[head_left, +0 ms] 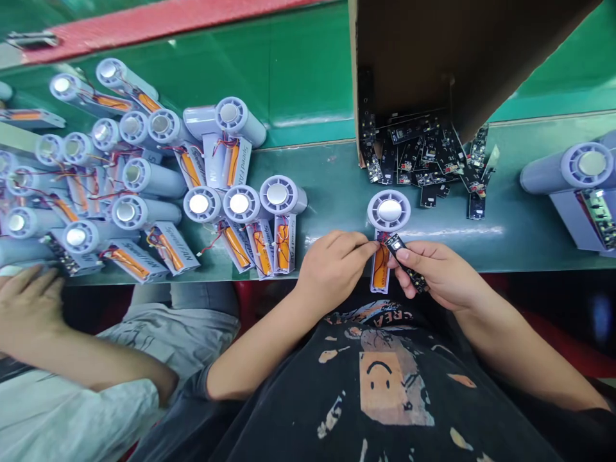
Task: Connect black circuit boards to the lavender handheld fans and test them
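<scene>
A light purple handheld fan (389, 210) lies in front of me at the table edge, its round head away from me and its open handle showing an orange battery (380, 271). Over the right side of that handle, my right hand (428, 266) grips a black circuit board (407, 262) between thumb and fingers, tilted. My left hand (337, 263) is closed in a pinch at the top of the handle, near thin wires and the board's upper end. What sits between its fingertips is too small to make out.
An open cardboard box (404, 58) on its side spills several black circuit boards (428, 154). Many similar fans (158, 179) crowd the table's left. Another fan (572, 186) with a board stands at far right. A co-worker's hand (31, 301) is at far left.
</scene>
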`<state>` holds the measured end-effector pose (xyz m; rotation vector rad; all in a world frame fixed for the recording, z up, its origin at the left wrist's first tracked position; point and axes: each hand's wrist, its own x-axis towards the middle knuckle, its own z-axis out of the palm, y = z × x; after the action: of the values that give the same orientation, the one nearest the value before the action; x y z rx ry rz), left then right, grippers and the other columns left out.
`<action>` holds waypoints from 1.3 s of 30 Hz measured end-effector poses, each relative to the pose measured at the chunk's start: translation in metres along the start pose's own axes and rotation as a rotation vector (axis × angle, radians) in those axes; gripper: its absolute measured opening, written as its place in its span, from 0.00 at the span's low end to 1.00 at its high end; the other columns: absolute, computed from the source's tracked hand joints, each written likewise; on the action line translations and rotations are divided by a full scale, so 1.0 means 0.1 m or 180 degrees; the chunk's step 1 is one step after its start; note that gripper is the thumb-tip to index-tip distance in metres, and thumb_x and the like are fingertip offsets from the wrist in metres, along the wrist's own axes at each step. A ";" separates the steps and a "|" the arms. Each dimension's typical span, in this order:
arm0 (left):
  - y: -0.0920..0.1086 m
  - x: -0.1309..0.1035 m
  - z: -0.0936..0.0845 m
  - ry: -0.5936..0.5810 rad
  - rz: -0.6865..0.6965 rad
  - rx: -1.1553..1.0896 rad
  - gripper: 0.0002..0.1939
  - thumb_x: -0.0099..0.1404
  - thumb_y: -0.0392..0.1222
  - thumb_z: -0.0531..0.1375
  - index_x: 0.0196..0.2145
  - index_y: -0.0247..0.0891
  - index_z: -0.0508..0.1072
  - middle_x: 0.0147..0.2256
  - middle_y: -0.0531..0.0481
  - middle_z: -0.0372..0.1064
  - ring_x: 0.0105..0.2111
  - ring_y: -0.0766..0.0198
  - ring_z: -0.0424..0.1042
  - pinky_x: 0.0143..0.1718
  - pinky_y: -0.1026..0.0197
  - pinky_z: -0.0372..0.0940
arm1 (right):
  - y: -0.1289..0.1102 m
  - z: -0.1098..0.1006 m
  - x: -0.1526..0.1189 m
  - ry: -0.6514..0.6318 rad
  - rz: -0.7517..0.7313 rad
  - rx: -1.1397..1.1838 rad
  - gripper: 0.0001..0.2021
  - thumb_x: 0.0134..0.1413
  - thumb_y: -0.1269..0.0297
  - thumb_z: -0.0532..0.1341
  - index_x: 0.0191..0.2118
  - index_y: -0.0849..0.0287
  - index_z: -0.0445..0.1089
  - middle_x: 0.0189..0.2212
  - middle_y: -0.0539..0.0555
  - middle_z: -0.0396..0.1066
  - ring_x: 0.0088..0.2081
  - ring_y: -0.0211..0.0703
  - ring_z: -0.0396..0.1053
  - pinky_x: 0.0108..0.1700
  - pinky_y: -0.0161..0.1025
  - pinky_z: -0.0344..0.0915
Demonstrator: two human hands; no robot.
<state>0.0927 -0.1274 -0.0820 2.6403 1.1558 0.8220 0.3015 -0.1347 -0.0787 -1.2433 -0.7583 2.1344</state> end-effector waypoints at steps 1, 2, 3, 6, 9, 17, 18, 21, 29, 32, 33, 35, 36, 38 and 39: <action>0.00 0.00 0.00 -0.0058 0.0067 0.0125 0.10 0.71 0.32 0.54 0.46 0.35 0.73 0.40 0.46 0.76 0.36 0.61 0.70 0.37 0.57 0.66 | -0.01 -0.01 0.00 -0.0021 0.0028 0.0031 0.21 0.47 0.46 0.70 0.29 0.61 0.72 0.17 0.46 0.68 0.17 0.31 0.64 0.20 0.31 0.60; 0.01 0.01 0.00 -0.0118 0.0112 0.0240 0.10 0.72 0.32 0.54 0.46 0.35 0.73 0.40 0.46 0.76 0.36 0.60 0.70 0.37 0.57 0.66 | -0.02 -0.02 0.00 -0.0038 0.0056 0.0057 0.20 0.47 0.46 0.70 0.29 0.61 0.72 0.17 0.46 0.68 0.17 0.32 0.64 0.20 0.32 0.60; 0.01 0.01 0.00 -0.0160 0.0129 0.0332 0.11 0.72 0.32 0.53 0.46 0.35 0.73 0.41 0.45 0.76 0.37 0.59 0.70 0.37 0.56 0.65 | -0.02 -0.02 -0.01 -0.0046 0.0081 0.0074 0.20 0.46 0.46 0.71 0.29 0.61 0.72 0.16 0.46 0.68 0.16 0.32 0.64 0.20 0.32 0.60; 0.01 0.04 -0.02 -0.0174 0.0162 0.0490 0.12 0.71 0.33 0.52 0.47 0.36 0.72 0.41 0.46 0.76 0.38 0.59 0.70 0.38 0.56 0.64 | -0.03 -0.03 -0.01 -0.0044 0.0117 0.0096 0.20 0.45 0.46 0.71 0.28 0.60 0.73 0.16 0.46 0.68 0.16 0.31 0.63 0.19 0.32 0.59; 0.01 0.05 -0.02 -0.0190 0.0194 0.0558 0.12 0.71 0.33 0.52 0.49 0.37 0.72 0.41 0.48 0.76 0.37 0.59 0.69 0.37 0.56 0.63 | -0.02 -0.02 -0.01 -0.0029 0.0128 0.0114 0.20 0.44 0.46 0.71 0.28 0.60 0.73 0.15 0.45 0.67 0.16 0.31 0.63 0.19 0.31 0.59; 0.10 0.19 -0.07 -0.0737 0.0049 0.0894 0.10 0.71 0.34 0.53 0.46 0.35 0.72 0.37 0.44 0.71 0.37 0.54 0.67 0.33 0.53 0.60 | -0.05 0.02 0.01 0.0113 0.0158 0.0021 0.21 0.42 0.45 0.72 0.28 0.60 0.73 0.15 0.46 0.67 0.16 0.32 0.62 0.19 0.32 0.60; 0.10 0.19 -0.08 -0.0804 0.0063 0.0900 0.10 0.71 0.34 0.53 0.46 0.35 0.73 0.36 0.45 0.71 0.36 0.54 0.67 0.33 0.53 0.60 | -0.06 0.02 0.01 0.0132 0.0156 0.0011 0.21 0.42 0.45 0.72 0.28 0.60 0.73 0.15 0.46 0.67 0.16 0.32 0.62 0.19 0.32 0.60; 0.05 0.17 -0.12 -0.0871 0.0049 0.0757 0.13 0.70 0.33 0.53 0.49 0.36 0.73 0.39 0.45 0.73 0.37 0.54 0.68 0.34 0.54 0.59 | -0.07 0.02 0.01 0.0177 0.0158 -0.0032 0.22 0.41 0.45 0.73 0.27 0.61 0.73 0.15 0.46 0.67 0.16 0.31 0.63 0.19 0.31 0.59; 0.03 0.08 -0.11 -0.0461 0.0595 0.0645 0.13 0.71 0.35 0.55 0.50 0.37 0.73 0.37 0.48 0.75 0.35 0.58 0.68 0.38 0.54 0.58 | -0.07 -0.04 0.04 0.0004 0.0183 0.0021 0.21 0.44 0.45 0.71 0.28 0.60 0.72 0.15 0.45 0.66 0.15 0.31 0.61 0.18 0.31 0.57; 0.10 0.09 -0.11 -0.0546 0.0553 0.0766 0.11 0.71 0.35 0.54 0.48 0.36 0.73 0.37 0.48 0.74 0.35 0.58 0.68 0.36 0.53 0.57 | -0.08 -0.06 0.06 -0.0068 0.0216 0.0034 0.20 0.45 0.46 0.70 0.28 0.60 0.72 0.15 0.45 0.66 0.15 0.30 0.60 0.18 0.31 0.57; 0.13 0.09 -0.11 -0.0576 0.0501 0.0817 0.11 0.71 0.35 0.54 0.47 0.36 0.73 0.36 0.48 0.74 0.35 0.57 0.67 0.35 0.53 0.57 | -0.08 -0.07 0.06 -0.0086 0.0228 0.0036 0.20 0.45 0.46 0.70 0.29 0.60 0.72 0.15 0.45 0.66 0.15 0.30 0.60 0.18 0.31 0.57; 0.18 0.10 -0.11 -0.0592 0.0347 0.0901 0.12 0.71 0.36 0.53 0.48 0.36 0.73 0.36 0.48 0.73 0.34 0.57 0.67 0.33 0.53 0.56 | -0.08 -0.08 0.06 -0.0125 0.0267 0.0052 0.19 0.47 0.47 0.70 0.29 0.60 0.72 0.15 0.45 0.65 0.15 0.30 0.60 0.17 0.31 0.56; 0.20 0.11 -0.11 -0.0586 0.0249 0.0937 0.11 0.71 0.36 0.53 0.48 0.36 0.73 0.35 0.48 0.72 0.33 0.56 0.66 0.33 0.53 0.56 | -0.08 -0.08 0.06 -0.0141 0.0284 0.0067 0.19 0.46 0.47 0.70 0.29 0.60 0.72 0.15 0.45 0.65 0.15 0.30 0.60 0.17 0.31 0.56; 0.25 0.11 -0.10 -0.0572 0.0071 0.0990 0.11 0.70 0.36 0.54 0.47 0.36 0.73 0.32 0.48 0.71 0.32 0.56 0.65 0.32 0.53 0.55 | -0.09 -0.09 0.05 -0.0130 0.0312 0.0093 0.19 0.45 0.47 0.71 0.29 0.60 0.72 0.15 0.45 0.65 0.15 0.30 0.60 0.17 0.30 0.55; 0.27 0.12 -0.09 -0.0577 0.0006 0.1004 0.11 0.70 0.36 0.54 0.47 0.35 0.73 0.31 0.48 0.70 0.31 0.56 0.65 0.31 0.53 0.54 | -0.10 -0.09 0.05 -0.0112 0.0321 0.0097 0.19 0.45 0.47 0.71 0.28 0.60 0.72 0.15 0.45 0.65 0.15 0.30 0.60 0.16 0.30 0.54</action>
<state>0.1116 -0.1387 -0.0603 2.8890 1.3277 0.4155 0.3089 -0.1226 -0.0784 -1.2552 -0.6883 2.2457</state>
